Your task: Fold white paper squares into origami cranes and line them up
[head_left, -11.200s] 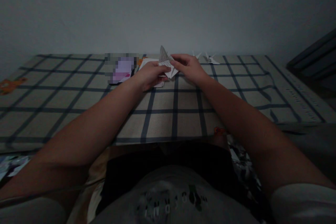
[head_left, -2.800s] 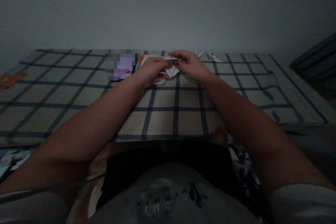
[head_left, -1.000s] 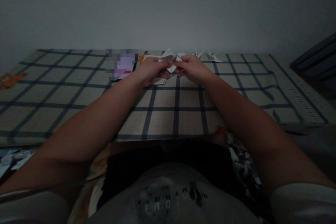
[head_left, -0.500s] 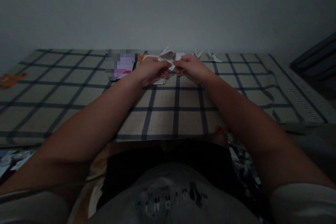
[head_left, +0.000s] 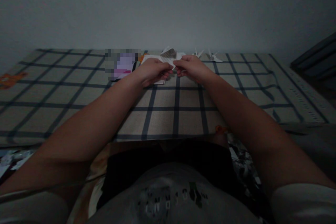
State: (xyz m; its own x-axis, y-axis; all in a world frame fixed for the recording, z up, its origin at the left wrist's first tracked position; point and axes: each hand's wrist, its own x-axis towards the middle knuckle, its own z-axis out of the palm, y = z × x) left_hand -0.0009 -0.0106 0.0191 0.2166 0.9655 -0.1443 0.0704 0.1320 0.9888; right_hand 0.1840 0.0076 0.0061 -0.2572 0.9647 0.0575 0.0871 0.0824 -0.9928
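Note:
Above the far part of the table, my left hand point(head_left: 157, 71) and my right hand point(head_left: 191, 67) meet, thumbs nearly touching. Both pinch a folded piece of white paper point(head_left: 170, 61); its lower part is hidden by my fingers. A grey printed patch point(head_left: 168, 53) shows just behind the paper, and I cannot tell whether it belongs to the same sheet. Partly under my left hand lies a flat white pad or stack of paper point(head_left: 160, 82). Two folded paper cranes point(head_left: 198, 54) stand to the right, behind my right hand.
A phone point(head_left: 124, 65) with a lit purple screen, partly pixelated, lies left of my hands. The checked tablecloth point(head_left: 162, 122) covers the table, with an orange printed figure point(head_left: 12, 79) at far left. A plain wall point(head_left: 168, 10) rises behind. A dark slatted object point(head_left: 315, 63) stands at right.
The paper between my hands has tilted and flattened a little, and my left fingers have shifted slightly right. Both hands keep their pinch; the phone and cranes stay where they were.

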